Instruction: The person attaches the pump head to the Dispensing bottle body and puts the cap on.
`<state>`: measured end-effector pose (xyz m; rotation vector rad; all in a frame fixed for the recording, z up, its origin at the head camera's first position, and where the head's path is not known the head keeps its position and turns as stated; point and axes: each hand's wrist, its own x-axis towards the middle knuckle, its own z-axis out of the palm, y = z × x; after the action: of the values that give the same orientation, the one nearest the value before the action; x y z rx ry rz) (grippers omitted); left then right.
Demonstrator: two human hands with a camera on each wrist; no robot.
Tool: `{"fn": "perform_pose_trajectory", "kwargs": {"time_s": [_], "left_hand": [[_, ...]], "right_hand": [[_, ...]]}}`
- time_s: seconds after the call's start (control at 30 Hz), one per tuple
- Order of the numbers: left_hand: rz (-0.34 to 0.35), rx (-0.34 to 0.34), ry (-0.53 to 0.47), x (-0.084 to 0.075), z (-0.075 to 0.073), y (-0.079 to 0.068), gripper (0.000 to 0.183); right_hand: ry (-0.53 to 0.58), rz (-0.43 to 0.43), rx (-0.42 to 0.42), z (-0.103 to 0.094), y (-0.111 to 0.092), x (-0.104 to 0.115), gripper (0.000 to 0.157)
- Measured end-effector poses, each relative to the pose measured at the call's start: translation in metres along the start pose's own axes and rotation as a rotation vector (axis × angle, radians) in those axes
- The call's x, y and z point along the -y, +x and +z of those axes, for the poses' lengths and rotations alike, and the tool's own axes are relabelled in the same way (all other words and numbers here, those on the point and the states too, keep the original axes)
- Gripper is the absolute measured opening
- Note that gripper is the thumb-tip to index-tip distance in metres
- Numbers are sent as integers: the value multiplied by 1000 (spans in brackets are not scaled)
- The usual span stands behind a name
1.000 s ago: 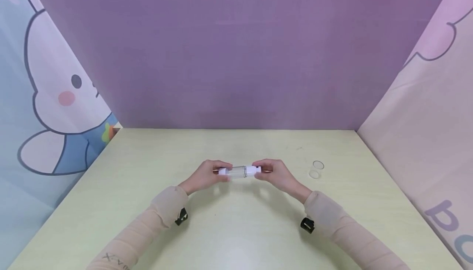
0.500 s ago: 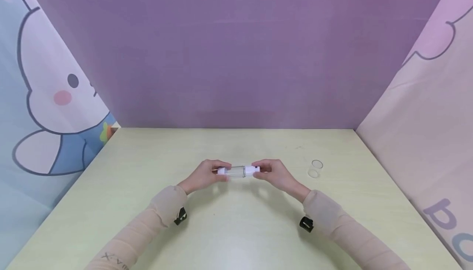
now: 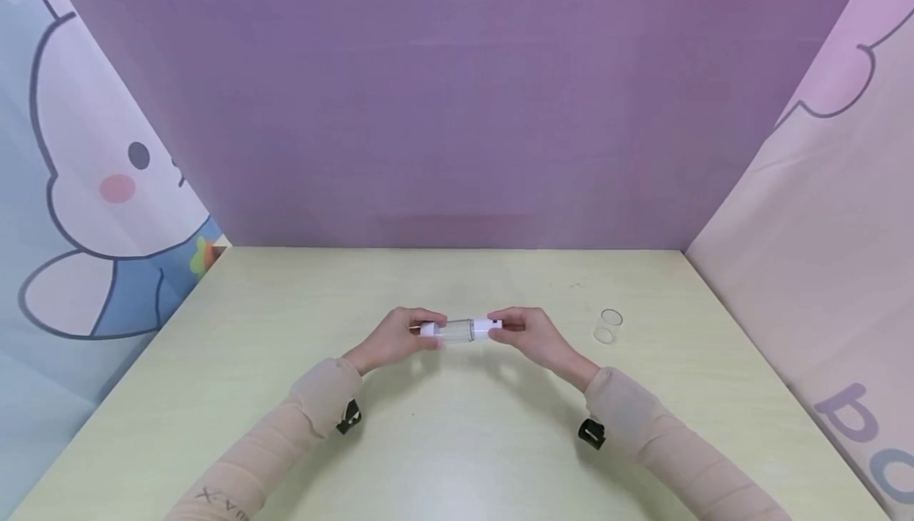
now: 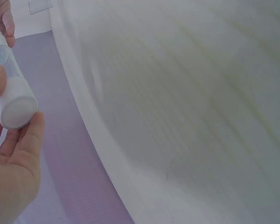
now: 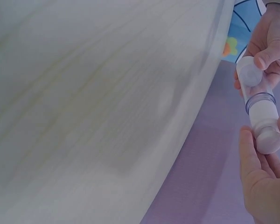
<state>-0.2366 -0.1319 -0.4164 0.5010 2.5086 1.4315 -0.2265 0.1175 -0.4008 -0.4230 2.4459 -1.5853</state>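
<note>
A clear pump bottle point(image 3: 455, 331) with a white base and a white pump top lies sideways between both hands, above the table. My left hand point(image 3: 393, 336) grips its white base end, thumb and fingers on opposite sides. At the other end my right hand point(image 3: 531, 335) pinches the white pump head point(image 5: 268, 140). In the left wrist view the round white base point(image 4: 19, 109) faces the camera between thumb and fingertips. A dark ring circles the bottle where the clear body meets the white collar point(image 5: 263, 111).
A clear cylindrical cap point(image 3: 608, 326) stands on the pale table point(image 3: 457, 426), right of the right hand. A purple panel point(image 3: 457, 109) rises behind the table. Printed cloths hang at the left point(image 3: 128, 188) and right point(image 3: 821, 267).
Both hands keep their hold on the bottle, nearly still. The whole head view has shifted slightly left.
</note>
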Motion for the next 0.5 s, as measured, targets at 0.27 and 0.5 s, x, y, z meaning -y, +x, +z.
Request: {"fn": "perform_pose_trajectory", "kwargs": {"time_s": [0.27, 0.5], "left_hand": [[3, 3, 1, 3, 1, 2, 38], [21, 4, 0, 0, 0, 1, 39]], "right_hand": [[-4, 12, -9, 1, 0, -1, 31], [8, 7, -1, 0, -1, 1, 31]]}}
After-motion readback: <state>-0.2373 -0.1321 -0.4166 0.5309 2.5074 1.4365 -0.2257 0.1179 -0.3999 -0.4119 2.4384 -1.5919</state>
